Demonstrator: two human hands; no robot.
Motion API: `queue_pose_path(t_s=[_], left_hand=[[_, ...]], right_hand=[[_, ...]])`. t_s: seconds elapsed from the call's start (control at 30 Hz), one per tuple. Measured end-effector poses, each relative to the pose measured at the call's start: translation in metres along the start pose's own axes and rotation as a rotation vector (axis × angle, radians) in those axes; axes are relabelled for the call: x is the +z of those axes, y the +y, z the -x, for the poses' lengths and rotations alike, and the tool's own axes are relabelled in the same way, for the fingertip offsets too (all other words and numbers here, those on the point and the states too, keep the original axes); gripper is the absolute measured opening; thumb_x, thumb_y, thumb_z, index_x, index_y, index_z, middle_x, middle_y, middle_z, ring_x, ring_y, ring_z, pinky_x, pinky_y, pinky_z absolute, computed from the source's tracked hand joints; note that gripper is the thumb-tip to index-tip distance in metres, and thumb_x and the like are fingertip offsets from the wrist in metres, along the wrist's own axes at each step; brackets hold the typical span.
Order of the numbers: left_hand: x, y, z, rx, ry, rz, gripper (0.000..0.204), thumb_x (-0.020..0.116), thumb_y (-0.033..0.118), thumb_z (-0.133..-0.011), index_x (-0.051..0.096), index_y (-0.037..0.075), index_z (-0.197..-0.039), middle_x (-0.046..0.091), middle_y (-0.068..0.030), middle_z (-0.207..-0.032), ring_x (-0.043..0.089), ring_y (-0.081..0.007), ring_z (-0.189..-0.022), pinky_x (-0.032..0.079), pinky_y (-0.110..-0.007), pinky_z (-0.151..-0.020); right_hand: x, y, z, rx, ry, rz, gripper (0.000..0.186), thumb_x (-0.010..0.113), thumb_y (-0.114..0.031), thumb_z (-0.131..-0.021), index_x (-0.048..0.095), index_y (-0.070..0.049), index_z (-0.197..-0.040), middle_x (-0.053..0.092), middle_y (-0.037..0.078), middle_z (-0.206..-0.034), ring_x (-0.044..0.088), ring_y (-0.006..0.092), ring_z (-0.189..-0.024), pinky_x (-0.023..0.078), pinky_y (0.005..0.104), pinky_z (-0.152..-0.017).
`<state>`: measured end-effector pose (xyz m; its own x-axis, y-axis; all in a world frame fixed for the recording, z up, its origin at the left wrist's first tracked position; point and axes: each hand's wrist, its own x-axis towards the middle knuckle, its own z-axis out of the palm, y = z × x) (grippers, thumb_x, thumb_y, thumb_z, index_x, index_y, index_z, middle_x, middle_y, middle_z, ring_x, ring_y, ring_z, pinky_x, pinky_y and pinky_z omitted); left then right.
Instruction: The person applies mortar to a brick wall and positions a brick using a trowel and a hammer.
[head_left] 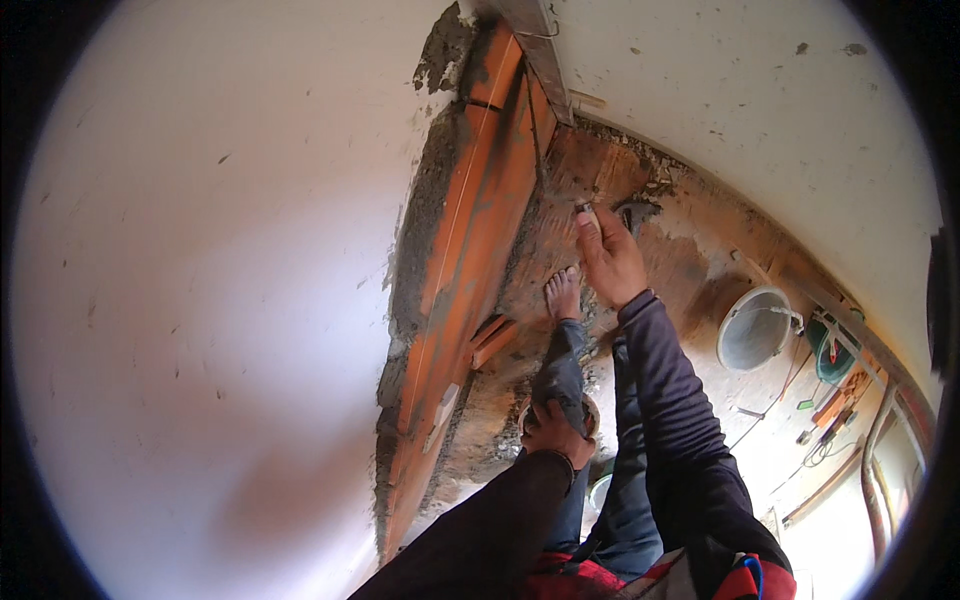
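Note:
My right hand is stretched out over the floor and closed around a trowel. The end of its pale handle shows at my thumb, and a dark, dirty part sticks out on the other side; my fingers hide the rest. My left hand lies over the knee of my dark trousers, fingers spread and holding no tool. Left of my hands runs a course of orange hollow bricks along the white wall, with grey mortar at its back edge and a thin string stretched along it.
My bare foot stands on the mortar-stained floor. Brick pieces lie beside the course. A grey bucket and a green container stand at the right, near loose tools, cables and bent pipes. A pale wall closes the far side.

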<state>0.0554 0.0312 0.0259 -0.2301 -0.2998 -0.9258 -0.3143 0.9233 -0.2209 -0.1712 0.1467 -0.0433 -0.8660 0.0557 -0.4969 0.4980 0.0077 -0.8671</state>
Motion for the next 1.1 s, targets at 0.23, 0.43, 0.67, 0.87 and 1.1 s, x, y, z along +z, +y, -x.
queue_pose_path(t_s=[0.23,0.43,0.67,0.87,1.1], left_hand=[[-0.019,0.003,-0.003,0.013,-0.097,-0.122,0.112,0.065,0.066,-0.075,0.012,0.006,-0.153,0.014,-0.0256,-0.156,0.035,-0.0481,-0.136,0.034,-0.059,-0.106],[-0.003,-0.006,-0.008,0.052,0.017,-0.177,0.09,0.066,0.047,-0.079,0.024,0.007,-0.148,0.025,-0.0239,-0.152,0.045,-0.0479,-0.127,0.038,-0.057,-0.102],[0.015,-0.02,-0.027,0.051,0.025,-0.226,0.09,0.071,0.038,-0.077,0.023,0.012,-0.149,0.025,-0.0196,-0.153,0.05,-0.0428,-0.122,0.042,-0.054,-0.097],[0.031,-0.026,-0.039,-0.031,0.09,-0.087,0.084,0.07,0.042,-0.077,0.031,0.013,-0.146,0.032,-0.0191,-0.149,0.055,-0.0413,-0.117,0.044,-0.054,-0.094],[0.012,-0.022,-0.032,-0.002,0.073,-0.018,0.089,0.067,0.056,-0.076,0.033,0.009,-0.144,0.037,-0.0196,-0.142,0.055,-0.041,-0.116,0.043,-0.057,-0.093]], right_hand=[[0.039,0.0,0.033,-0.113,0.06,0.114,0.03,0.055,-0.033,-0.1,0.058,-0.004,-0.106,0.056,0.018,-0.07,0.057,0.032,-0.066,0.046,0.0379,-0.065],[0.061,-0.001,0.053,-0.181,0.121,0.122,0.027,0.058,-0.029,-0.098,0.06,-0.003,-0.105,0.059,0.018,-0.065,0.061,0.0351,-0.059,0.046,0.0393,-0.056],[0.075,0.003,0.069,-0.025,0.053,0.02,0.027,0.06,-0.025,-0.097,0.059,0.0,-0.108,0.059,0.018,-0.07,0.061,0.0325,-0.068,0.045,0.0392,-0.07],[0.071,-0.009,0.088,0.086,0.09,-0.237,0.02,0.061,-0.018,-0.096,0.057,0.001,-0.092,0.052,0.009,-0.072,0.05,0.0221,-0.074,0.046,0.0333,-0.086],[0.071,0.01,0.096,-0.033,-0.02,-0.104,0.021,0.062,-0.021,-0.097,0.057,-0.001,-0.098,0.049,0.0,-0.07,0.049,0.0083,-0.065,0.045,0.0274,-0.061]])
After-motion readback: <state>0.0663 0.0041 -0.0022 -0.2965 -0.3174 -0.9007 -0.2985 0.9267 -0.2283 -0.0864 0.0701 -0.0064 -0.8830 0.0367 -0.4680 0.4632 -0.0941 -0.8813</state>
